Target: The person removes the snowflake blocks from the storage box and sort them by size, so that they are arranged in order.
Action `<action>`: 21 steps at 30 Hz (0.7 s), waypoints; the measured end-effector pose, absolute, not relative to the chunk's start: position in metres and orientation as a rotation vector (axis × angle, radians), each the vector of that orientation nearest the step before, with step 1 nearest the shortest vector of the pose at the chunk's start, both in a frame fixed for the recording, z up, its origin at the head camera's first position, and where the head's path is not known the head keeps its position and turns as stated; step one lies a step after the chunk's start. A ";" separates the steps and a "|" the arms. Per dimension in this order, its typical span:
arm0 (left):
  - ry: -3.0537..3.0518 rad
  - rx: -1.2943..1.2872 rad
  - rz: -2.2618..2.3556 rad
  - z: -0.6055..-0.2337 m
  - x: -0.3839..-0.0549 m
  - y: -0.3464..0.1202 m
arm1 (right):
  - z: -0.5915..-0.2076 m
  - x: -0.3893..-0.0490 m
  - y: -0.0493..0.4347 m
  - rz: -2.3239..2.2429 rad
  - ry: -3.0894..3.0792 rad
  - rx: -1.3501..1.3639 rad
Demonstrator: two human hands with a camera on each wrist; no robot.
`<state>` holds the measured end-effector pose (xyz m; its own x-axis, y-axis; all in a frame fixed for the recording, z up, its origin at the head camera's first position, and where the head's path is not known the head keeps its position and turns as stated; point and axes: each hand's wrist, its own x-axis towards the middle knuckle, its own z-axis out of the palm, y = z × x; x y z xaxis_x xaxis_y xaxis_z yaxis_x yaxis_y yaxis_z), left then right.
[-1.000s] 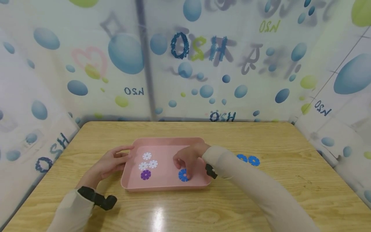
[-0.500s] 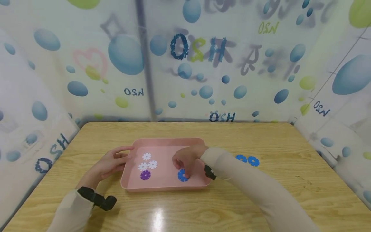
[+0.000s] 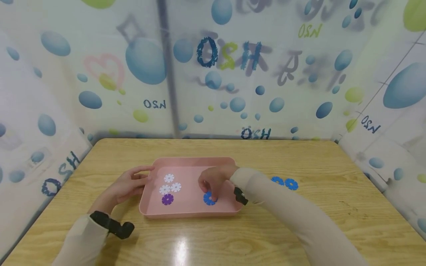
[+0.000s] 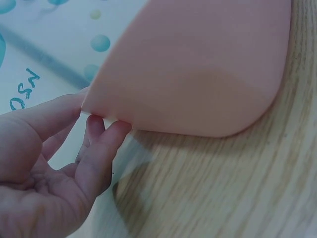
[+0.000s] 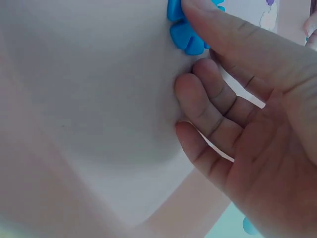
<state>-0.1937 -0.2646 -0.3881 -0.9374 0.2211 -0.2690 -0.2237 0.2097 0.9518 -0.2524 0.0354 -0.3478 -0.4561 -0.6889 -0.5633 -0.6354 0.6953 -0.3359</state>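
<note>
Near the right side of a shallow pink tray (image 3: 189, 210), my right hand (image 3: 215, 178) pinches a blue notched plastic disc (image 3: 207, 200), low over the tray floor. In the right wrist view the thumb covers part of that blue disc (image 5: 184, 37), and the other fingers lie curled below it. With its fingertips my left hand (image 3: 129, 184) grips the tray's left edge; the left wrist view shows them at the corner of the pink wall (image 4: 208, 79). Inside the tray's left half lie three white notched discs (image 3: 166, 179) and a purple one (image 3: 165, 200).
Two more blue notched discs (image 3: 291, 184) lie on the wooden table (image 3: 319, 162) right of the tray, one partly hidden by the right sleeve (image 3: 276, 195). A patterned curtain (image 3: 213, 111) stands behind the table's far edge.
Nearly everything stays put. The blue disc under my right fingers shifts very slightly left; my left hand keeps its place at the tray's edge.
</note>
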 end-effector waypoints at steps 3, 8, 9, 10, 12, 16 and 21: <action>2.144 -0.002 1.780 -0.388 -0.194 -0.264 | -0.348 -0.252 0.035 -0.096 2.215 -1.005; 2.141 0.002 1.781 -0.388 -0.194 -0.264 | -0.348 -0.253 0.036 -0.098 2.210 -1.009; 2.140 0.004 1.781 -0.388 -0.194 -0.264 | -0.348 -0.254 0.036 -0.099 2.207 -1.013; 2.138 0.005 1.783 -0.387 -0.193 -0.264 | -0.348 -0.254 0.036 -0.100 2.205 -1.016; 2.132 0.005 1.788 -0.387 -0.193 -0.264 | -0.349 -0.254 0.036 -0.105 2.198 -1.024; 2.126 0.007 1.793 -0.386 -0.193 -0.264 | -0.349 -0.255 0.036 -0.121 2.186 -1.019; 2.128 0.004 1.791 -0.388 -0.193 -0.265 | -0.349 -0.256 0.038 -0.148 2.178 -0.994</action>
<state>-0.1934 -0.2647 -0.3875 -0.9359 0.2287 -0.2680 -0.2250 0.1974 0.9542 -0.2556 0.0378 -0.3494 -0.4380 -0.6950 -0.5702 -0.6117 0.6952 -0.3775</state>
